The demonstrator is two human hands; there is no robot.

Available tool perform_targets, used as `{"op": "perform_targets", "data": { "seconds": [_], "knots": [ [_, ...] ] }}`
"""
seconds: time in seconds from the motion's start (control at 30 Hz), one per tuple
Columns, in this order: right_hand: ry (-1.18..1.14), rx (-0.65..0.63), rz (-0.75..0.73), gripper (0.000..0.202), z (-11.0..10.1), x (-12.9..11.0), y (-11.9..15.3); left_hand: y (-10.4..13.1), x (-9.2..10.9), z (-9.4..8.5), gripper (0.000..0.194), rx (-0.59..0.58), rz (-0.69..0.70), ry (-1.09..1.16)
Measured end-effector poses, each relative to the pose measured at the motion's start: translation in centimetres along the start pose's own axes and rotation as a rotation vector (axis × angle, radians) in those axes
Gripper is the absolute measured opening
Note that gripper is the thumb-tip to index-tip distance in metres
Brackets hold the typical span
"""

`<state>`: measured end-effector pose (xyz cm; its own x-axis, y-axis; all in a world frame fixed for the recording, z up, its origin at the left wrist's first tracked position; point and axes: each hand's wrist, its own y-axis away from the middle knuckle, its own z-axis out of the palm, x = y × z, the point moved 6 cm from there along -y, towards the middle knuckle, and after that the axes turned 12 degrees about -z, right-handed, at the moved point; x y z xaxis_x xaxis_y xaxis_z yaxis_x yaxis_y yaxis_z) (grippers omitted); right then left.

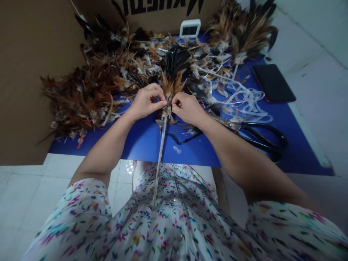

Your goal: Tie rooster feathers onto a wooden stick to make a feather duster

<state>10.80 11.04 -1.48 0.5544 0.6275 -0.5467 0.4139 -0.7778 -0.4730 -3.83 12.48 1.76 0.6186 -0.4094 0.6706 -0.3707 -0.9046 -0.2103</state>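
At the middle of the blue table edge, a feather duster has a thin pale stick (160, 156) slanting down over the edge toward my lap. Brown feathers (172, 85) and glossy black ones (175, 63) fan upward from its top end. My left hand (149, 99) pinches the feather base from the left, thumb and forefinger together. From the right, my right hand (187, 107) pinches the same spot, fingers curled. Something small and reddish shows between the fingertips, too small to name. Black-handled scissors (262, 139) lie beside my right forearm, their blades partly hidden.
Loose brown feathers (89, 90) heap across the left and back of the blue table (190, 150). Tangled white ribbon (241, 99), a black phone (274, 82) and a feather bundle (244, 32) lie right. A small white digital display (189, 29) stands before a cardboard box (160, 20).
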Motion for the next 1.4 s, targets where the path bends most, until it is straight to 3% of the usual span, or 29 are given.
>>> {"op": "perform_targets", "data": {
  "seconds": [0.23, 0.4, 0.57, 0.67, 0.9, 1.07, 1.4],
  "knots": [
    [0.023, -0.019, 0.003, 0.009, 0.1, 0.1, -0.1, 0.3, 0.3, 1.0, 0.047, -0.089, 0.059, 0.115],
    [0.006, -0.008, 0.001, 0.009, 0.0, 0.1, -0.1, 0.4, -1.0, 2.2, 0.053, -0.16, -0.06, 0.235],
    [-0.037, 0.023, 0.015, 0.008, -0.5, -0.3, 0.1, 0.0, -2.3, 2.8, 0.048, -0.136, -0.145, 0.265],
    [-0.06, 0.03, 0.043, 0.006, -0.6, -0.3, 0.2, -0.2, -2.1, 3.1, 0.045, -0.128, -0.155, 0.298],
    [-0.117, 0.041, 0.095, 0.005, -0.1, 0.1, 0.3, 0.0, -2.1, 4.2, 0.038, -0.156, -0.335, 0.449],
    [-0.133, 0.051, 0.121, 0.006, -0.1, 0.1, 0.3, 0.1, -2.3, 4.4, 0.039, -0.172, -0.392, 0.591],
    [-0.142, 0.059, 0.093, 0.007, 0.1, 0.4, 0.4, 0.3, -2.4, 4.4, 0.037, -0.197, -0.472, 0.667]
  ]
}}
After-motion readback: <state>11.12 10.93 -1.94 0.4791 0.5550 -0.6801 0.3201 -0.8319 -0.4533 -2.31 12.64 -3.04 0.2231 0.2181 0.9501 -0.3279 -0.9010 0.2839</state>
